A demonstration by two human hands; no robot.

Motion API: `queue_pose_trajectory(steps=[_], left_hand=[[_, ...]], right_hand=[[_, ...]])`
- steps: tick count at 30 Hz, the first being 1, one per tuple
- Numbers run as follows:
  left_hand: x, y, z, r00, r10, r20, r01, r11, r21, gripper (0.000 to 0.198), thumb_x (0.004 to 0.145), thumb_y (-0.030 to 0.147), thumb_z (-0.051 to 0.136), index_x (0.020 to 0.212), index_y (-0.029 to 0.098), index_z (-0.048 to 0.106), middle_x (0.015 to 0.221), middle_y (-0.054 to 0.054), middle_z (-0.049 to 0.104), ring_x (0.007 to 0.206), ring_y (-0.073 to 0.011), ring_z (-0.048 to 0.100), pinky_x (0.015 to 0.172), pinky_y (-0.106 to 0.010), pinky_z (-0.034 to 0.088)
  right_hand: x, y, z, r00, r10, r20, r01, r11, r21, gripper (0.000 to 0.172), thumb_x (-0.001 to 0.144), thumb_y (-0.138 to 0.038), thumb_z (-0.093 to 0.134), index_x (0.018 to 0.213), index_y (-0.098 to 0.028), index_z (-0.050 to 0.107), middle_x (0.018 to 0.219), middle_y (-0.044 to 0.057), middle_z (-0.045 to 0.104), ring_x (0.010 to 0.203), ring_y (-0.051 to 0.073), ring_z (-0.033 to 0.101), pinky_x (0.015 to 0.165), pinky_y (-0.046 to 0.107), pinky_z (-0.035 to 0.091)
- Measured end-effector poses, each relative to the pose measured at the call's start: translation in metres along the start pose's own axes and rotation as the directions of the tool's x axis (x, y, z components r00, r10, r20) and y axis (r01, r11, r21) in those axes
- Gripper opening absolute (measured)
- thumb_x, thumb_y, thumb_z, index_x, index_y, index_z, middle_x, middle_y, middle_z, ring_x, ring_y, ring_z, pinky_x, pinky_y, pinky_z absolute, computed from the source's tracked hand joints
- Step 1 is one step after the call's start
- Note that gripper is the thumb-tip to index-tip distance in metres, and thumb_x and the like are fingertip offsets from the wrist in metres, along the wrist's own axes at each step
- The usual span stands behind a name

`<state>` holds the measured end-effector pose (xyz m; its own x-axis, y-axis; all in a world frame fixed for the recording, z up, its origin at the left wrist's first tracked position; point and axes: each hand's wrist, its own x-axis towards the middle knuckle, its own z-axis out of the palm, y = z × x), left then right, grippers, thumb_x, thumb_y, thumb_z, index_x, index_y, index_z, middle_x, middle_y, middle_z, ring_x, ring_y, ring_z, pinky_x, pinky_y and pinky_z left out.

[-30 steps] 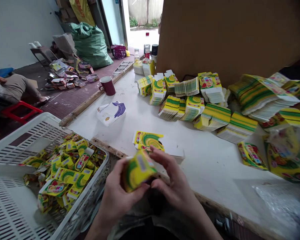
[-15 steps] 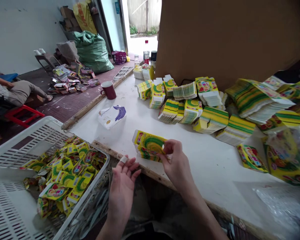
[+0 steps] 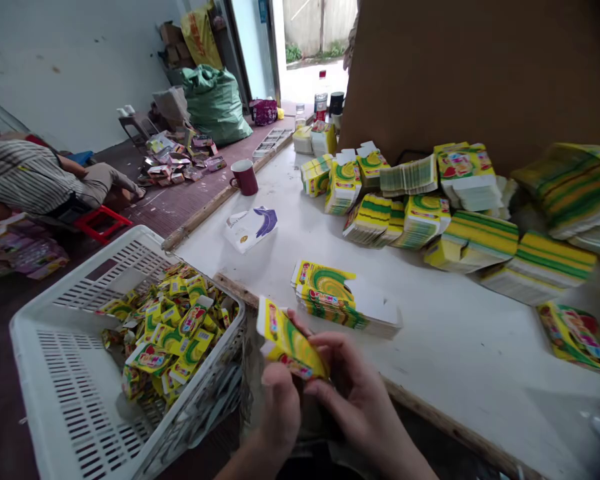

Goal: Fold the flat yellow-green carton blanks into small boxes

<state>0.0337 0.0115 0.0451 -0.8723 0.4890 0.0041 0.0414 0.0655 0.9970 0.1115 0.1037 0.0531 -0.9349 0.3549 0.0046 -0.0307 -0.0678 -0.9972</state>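
A small yellow and green printed carton [image 3: 293,343] is held above the table's front edge, tilted, with its white end flap toward the left. My right hand [image 3: 355,393] pinches its right end between thumb and fingers. My left hand [image 3: 280,410] is closed around its near left side, thumb in front and fingertips showing behind it. Just beyond lies a stack of flattened cartons [image 3: 325,283] on the white table [image 3: 260,267], its white flaps pointing right.
A white plastic basket [image 3: 45,320] of filled-looking yellow packs stands at left. Bundles of cartons [image 3: 480,240] line the table's back, near a brown board [image 3: 470,73]. A maroon mug [image 3: 245,178] and a white-purple box [image 3: 253,228] stand left. A seated person [image 3: 35,173] is beyond.
My right hand has drawn one carton off the stack toward me and left. My left hand, open and palm up before, has closed on it. The view has turned left.
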Motion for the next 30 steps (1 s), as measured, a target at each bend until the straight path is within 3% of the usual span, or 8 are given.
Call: queue_pose_trajectory(steps=[6, 10, 13, 18, 21, 23, 27, 30], left_hand=[[0.002, -0.015, -0.012, 0.989, -0.110, -0.103, 0.074, 0.949, -0.308, 0.032, 0.083, 0.052, 0.067, 0.091, 0.022, 0.072, 0.083, -0.002, 0.076, 0.082, -0.0215, 0.070, 0.079, -0.034, 0.057], [0.018, 0.000, -0.043, 0.988, -0.046, 0.145, 0.094, 0.935, -0.341, 0.075, 0.069, 0.081, 0.057, 0.106, 0.019, 0.074, 0.100, -0.011, 0.076, 0.093, -0.0305, 0.070, 0.084, -0.041, 0.057], [0.023, 0.015, -0.057, 0.914, -0.004, 0.406, 0.096, 0.974, -0.207, 0.103, 0.060, 0.092, 0.048, 0.134, 0.020, 0.057, 0.131, -0.015, 0.063, 0.117, -0.0363, 0.060, 0.100, -0.047, 0.048], [0.010, 0.026, -0.037, 0.831, -0.121, 0.542, 0.004, 0.977, 0.213, 0.074, 0.068, 0.038, 0.084, 0.132, 0.031, 0.049, 0.128, -0.003, 0.063, 0.116, -0.0268, 0.060, 0.099, -0.037, 0.049], [0.002, 0.021, -0.025, 0.895, -0.064, 0.442, -0.093, 0.941, 0.325, 0.067, 0.075, 0.027, 0.076, 0.131, 0.029, 0.041, 0.119, -0.003, 0.066, 0.104, -0.0232, 0.064, 0.090, -0.034, 0.053], [-0.002, 0.015, -0.023, 0.894, -0.007, 0.449, -0.179, 0.912, 0.370, 0.079, 0.075, 0.027, 0.075, 0.138, 0.027, 0.029, 0.122, -0.007, 0.064, 0.102, -0.0243, 0.064, 0.088, -0.035, 0.054], [-0.004, 0.008, -0.021, 0.831, 0.131, 0.541, -0.365, 0.862, 0.351, 0.084, 0.078, 0.020, 0.068, 0.144, 0.033, 0.017, 0.134, -0.009, 0.055, 0.113, -0.0260, 0.061, 0.092, -0.038, 0.052], [-0.004, 0.007, -0.019, 0.784, 0.211, 0.584, -0.465, 0.823, 0.327, 0.080, 0.068, 0.006, 0.063, 0.135, 0.033, 0.027, 0.129, -0.008, 0.055, 0.115, -0.0267, 0.059, 0.091, -0.037, 0.052]], right_hand=[[0.006, -0.013, -0.027, 0.980, -0.196, -0.032, 0.179, 0.939, -0.292, 0.017, 0.089, -0.019, 0.061, 0.100, -0.030, 0.069, 0.086, -0.003, 0.074, 0.074, 0.012, 0.068, 0.066, 0.018, 0.052], [0.002, -0.019, -0.049, 0.944, -0.326, 0.059, 0.307, 0.794, -0.525, 0.033, 0.090, -0.012, 0.056, 0.112, -0.033, 0.069, 0.090, 0.000, 0.073, 0.078, 0.015, 0.067, 0.064, 0.022, 0.054], [-0.002, -0.020, -0.057, 0.900, -0.383, 0.207, 0.408, 0.576, -0.709, 0.041, 0.090, -0.009, 0.050, 0.116, -0.036, 0.067, 0.094, 0.001, 0.073, 0.089, 0.020, 0.063, 0.084, 0.038, 0.053], [-0.011, -0.017, -0.043, 0.875, -0.423, 0.236, 0.440, 0.493, -0.750, 0.047, 0.089, -0.015, 0.057, 0.130, -0.037, 0.056, 0.127, 0.002, 0.062, 0.134, 0.027, 0.041, 0.121, 0.054, 0.007], [-0.015, -0.012, -0.036, 0.890, -0.417, -0.183, 0.247, 0.779, -0.576, 0.072, 0.088, -0.031, 0.063, 0.150, -0.036, 0.027, 0.159, 0.005, 0.025, 0.148, 0.030, 0.017, 0.121, 0.058, 0.010], [-0.016, -0.007, -0.034, 0.932, -0.224, -0.285, 0.141, 0.948, -0.285, 0.072, 0.089, -0.041, 0.062, 0.151, -0.035, 0.024, 0.160, 0.005, 0.024, 0.148, 0.029, 0.020, 0.120, 0.057, 0.019], [-0.012, 0.001, -0.030, 0.990, 0.142, 0.015, -0.141, 0.952, 0.272, 0.044, 0.095, -0.044, 0.051, 0.136, -0.030, 0.052, 0.143, 0.006, 0.055, 0.132, 0.025, 0.051, 0.112, 0.048, 0.040], [-0.008, 0.003, -0.030, 0.968, 0.195, 0.159, -0.239, 0.913, 0.330, 0.047, 0.092, -0.044, 0.058, 0.136, -0.029, 0.053, 0.141, 0.004, 0.057, 0.132, 0.024, 0.051, 0.115, 0.045, 0.036]])
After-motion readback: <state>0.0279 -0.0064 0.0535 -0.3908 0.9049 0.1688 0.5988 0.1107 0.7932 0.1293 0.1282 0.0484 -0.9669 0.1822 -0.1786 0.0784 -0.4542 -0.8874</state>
